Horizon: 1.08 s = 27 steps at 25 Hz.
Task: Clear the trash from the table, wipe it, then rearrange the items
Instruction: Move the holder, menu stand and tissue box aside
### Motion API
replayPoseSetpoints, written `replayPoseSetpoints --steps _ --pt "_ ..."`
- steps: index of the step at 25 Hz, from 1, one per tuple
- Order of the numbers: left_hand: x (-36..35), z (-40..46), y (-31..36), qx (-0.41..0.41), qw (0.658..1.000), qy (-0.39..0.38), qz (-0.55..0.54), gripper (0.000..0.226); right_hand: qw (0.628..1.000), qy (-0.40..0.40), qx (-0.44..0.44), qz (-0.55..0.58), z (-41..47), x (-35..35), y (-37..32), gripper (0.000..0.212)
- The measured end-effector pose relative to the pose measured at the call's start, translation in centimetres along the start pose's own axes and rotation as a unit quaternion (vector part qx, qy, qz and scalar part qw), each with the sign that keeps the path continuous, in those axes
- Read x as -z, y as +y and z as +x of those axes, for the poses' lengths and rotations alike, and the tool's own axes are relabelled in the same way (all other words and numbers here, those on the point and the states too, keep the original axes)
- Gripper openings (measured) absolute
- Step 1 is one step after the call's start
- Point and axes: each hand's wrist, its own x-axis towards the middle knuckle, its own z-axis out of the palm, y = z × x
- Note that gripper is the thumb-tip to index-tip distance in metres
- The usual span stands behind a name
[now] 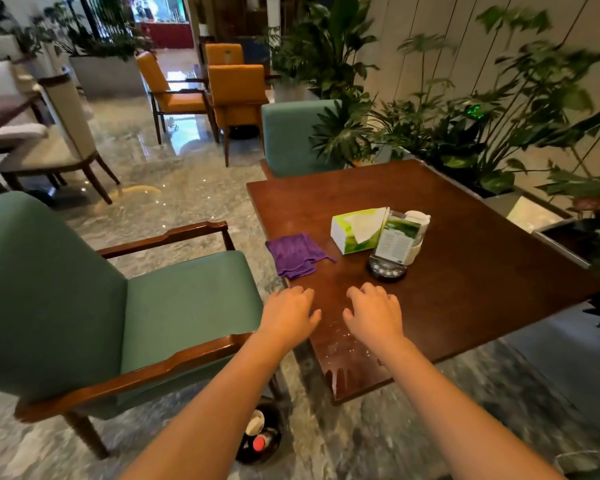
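A dark wooden table (pixel 465 271) fills the right half of the view. A folded purple cloth (pixel 296 253) lies at its left edge. Beside it stand a green and white tissue box (pixel 355 230) and a menu card holder (pixel 397 240) on a black base. My left hand (pixel 290 315) and my right hand (pixel 373 313) hover palm down over the near left part of the table, fingers loosely spread, holding nothing. Water drops and a wet patch (pixel 342 344) lie between my wrists near the table corner. On the floor below, a black bin (pixel 261 434) holds a bottle and a cup.
A green armchair (pixel 101 306) with wooden arms stands close on the left of the table. Another green chair (pixel 297 138) sits at the far side. Potted plants (pixel 482 126) crowd the right edge. Orange chairs (pixel 236 91) stand further back on the marble floor.
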Motion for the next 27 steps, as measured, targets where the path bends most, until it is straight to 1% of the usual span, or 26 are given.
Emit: replayPoseSetpoints --steps 4,9,13,16,20,22,24,27 --pt "-2.3 4.6 4.9 0.003 1.000 0.007 -0.004 0.028 1.000 0.001 0.011 0.013 2.5 -1.0 7.1 0.032" --pt "-4.6 10.9 11.0 0.049 0.998 0.034 -0.035 0.034 0.999 0.005 0.036 0.012 6.8 -0.9 16.6 0.030" --pt "-7.2 13.6 13.6 0.075 0.995 0.039 -0.054 0.036 0.998 -0.007 0.057 0.014 9.7 -0.8 21.4 0.030" --pt "-9.7 15.3 14.9 0.077 0.994 0.048 -0.058 0.036 0.998 0.004 0.064 0.013 11.2 -1.3 24.0 0.031" --pt "-12.8 17.3 17.1 0.079 0.993 0.041 -0.075 0.039 0.999 0.019 0.037 0.033 13.7 -1.9 27.5 0.039" --pt "-14.4 17.9 18.4 0.088 0.993 0.034 -0.075 0.044 0.998 0.023 0.036 0.039 15.5 -2.1 29.0 0.049" --pt "-16.2 18.7 19.8 0.109 0.991 0.031 -0.070 0.050 0.997 0.032 0.057 0.041 17.9 -2.3 30.2 0.060" --pt "-19.2 20.4 22.6 0.146 0.988 -0.002 -0.058 0.058 0.991 0.025 0.130 0.029 22.1 -2.9 31.9 0.070"
